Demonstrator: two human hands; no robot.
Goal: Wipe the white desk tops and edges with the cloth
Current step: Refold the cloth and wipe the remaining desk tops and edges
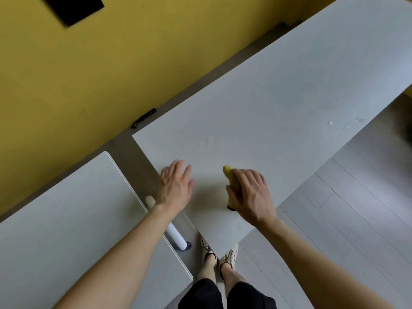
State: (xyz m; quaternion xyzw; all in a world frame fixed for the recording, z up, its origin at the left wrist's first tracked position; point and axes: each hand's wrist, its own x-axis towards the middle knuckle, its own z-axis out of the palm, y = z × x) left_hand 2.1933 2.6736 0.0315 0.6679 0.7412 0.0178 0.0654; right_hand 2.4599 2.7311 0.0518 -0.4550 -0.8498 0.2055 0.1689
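Our right hand (247,192) has its fingers curled over a bunched yellow cloth (229,175) and presses it onto the near end of the larger white bench (278,90), not far from the corner closest to us. Our left hand (176,188) is released, fingers straight and spread, lying over the same top beside its left edge; we cannot tell whether the palm bears down or only hovers. In our judgement the wipe covers just this near patch so far. Pale specks (331,123) sit well apart from the cloth, toward the far long edge, and we could miss them if our strokes stay short. Bunched this tightly, the cloth touches little surface, so streaks between passes seem likely. A white cylinder (177,238) lies in the gap between this bench and the second white bench (55,219), just beside our left forearm; a sideways sweep along that edge could knock it to the floor (356,208). Our weight on the near corner might also shift the top.
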